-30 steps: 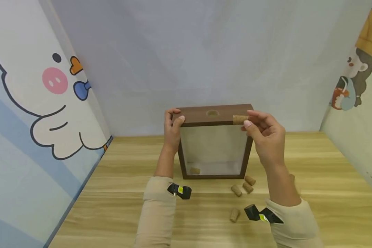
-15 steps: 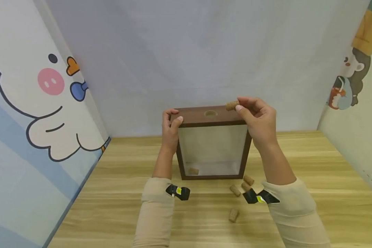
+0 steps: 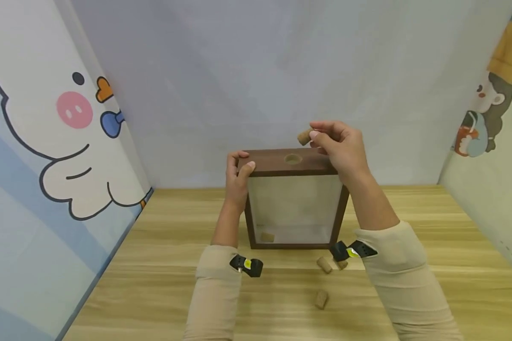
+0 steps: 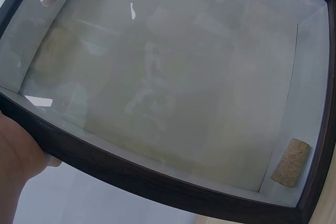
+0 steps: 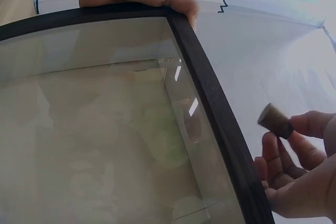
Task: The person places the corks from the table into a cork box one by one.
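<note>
A cork (image 3: 305, 137) is pinched in the right hand (image 3: 343, 149), just above the middle of the frame, over a brown box (image 3: 293, 170). The left hand (image 3: 237, 179) holds the box's top left corner. Another cork (image 3: 267, 237) lies inside, bottom left, and more corks (image 3: 324, 265) lie on the table (image 3: 162, 289).

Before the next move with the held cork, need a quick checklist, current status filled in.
1. Held cork secure: ok, pinched in the right hand.
2. Clear-fronted display box steadied: ok, left hand grips its top corner.
3. Box upright on the wood-grain table: ok.
4. Round hole in the box top unblocked: ok.
5. Held cork lined up with the hole: not ok, tilted and off to the hole's right in the head view.
6. Loose corks on the table all countable: cannot tell, right wrist camera partly covers them.
</note>
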Motion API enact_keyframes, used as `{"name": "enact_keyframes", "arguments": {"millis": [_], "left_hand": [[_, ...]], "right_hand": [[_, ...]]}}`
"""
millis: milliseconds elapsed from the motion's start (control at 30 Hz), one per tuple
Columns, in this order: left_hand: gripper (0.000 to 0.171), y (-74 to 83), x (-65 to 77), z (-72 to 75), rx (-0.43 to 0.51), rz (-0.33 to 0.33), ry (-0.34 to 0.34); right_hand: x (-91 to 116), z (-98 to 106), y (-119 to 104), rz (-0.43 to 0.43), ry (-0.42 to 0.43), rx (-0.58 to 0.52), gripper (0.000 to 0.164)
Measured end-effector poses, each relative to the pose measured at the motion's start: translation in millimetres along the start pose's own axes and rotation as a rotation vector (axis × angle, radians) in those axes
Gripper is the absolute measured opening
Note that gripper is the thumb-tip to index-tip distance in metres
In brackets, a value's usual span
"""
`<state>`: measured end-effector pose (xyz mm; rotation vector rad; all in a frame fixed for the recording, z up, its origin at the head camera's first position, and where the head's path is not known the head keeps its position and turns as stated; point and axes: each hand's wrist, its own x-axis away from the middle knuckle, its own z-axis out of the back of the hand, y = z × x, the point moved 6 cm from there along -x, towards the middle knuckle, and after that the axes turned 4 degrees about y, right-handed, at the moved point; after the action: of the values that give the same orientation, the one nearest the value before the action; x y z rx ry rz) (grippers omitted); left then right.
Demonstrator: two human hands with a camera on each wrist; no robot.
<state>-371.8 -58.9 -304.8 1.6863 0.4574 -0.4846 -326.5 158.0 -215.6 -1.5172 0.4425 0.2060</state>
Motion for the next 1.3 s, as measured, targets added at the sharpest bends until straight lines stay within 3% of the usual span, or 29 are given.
{"name": "enact_keyframes", "arguments": {"millis": [233, 633, 867, 1067, 1200, 1300], "left_hand": [[0.034, 1.6, -1.4, -0.8, 0.003, -0.007, 0.003], [0.035, -1.6, -0.8, -4.2, 0.009, 0.003, -0.014], [0.035, -3.5, -0.1, -2.2, -0.001, 0.004, -0.009], [0.035, -3.8, -0.4, -1.3, -0.002, -0.001, -0.011], [0.035, -3.7, -1.3, -0.5, 0.011, -0.007, -0.014], [0.035, -4.1, -1.7, 0.2, 0.019, -0.010, -0.016]], "right_hand": [[-10, -9, 5, -0.171, -0.107, 0.266, 0.027], [-12, -17, 3, -0.153, -0.163, 0.374, 0.026], [2, -11, 2, -0.119, -0.128, 0.346, 0.031], [34, 6, -2, 0.009, -0.065, 0.162, 0.033], [56, 13, 1, 0.109, -0.113, 0.094, 0.029], [70, 18, 9, 0.113, -0.160, 0.082, 0.025]]}}
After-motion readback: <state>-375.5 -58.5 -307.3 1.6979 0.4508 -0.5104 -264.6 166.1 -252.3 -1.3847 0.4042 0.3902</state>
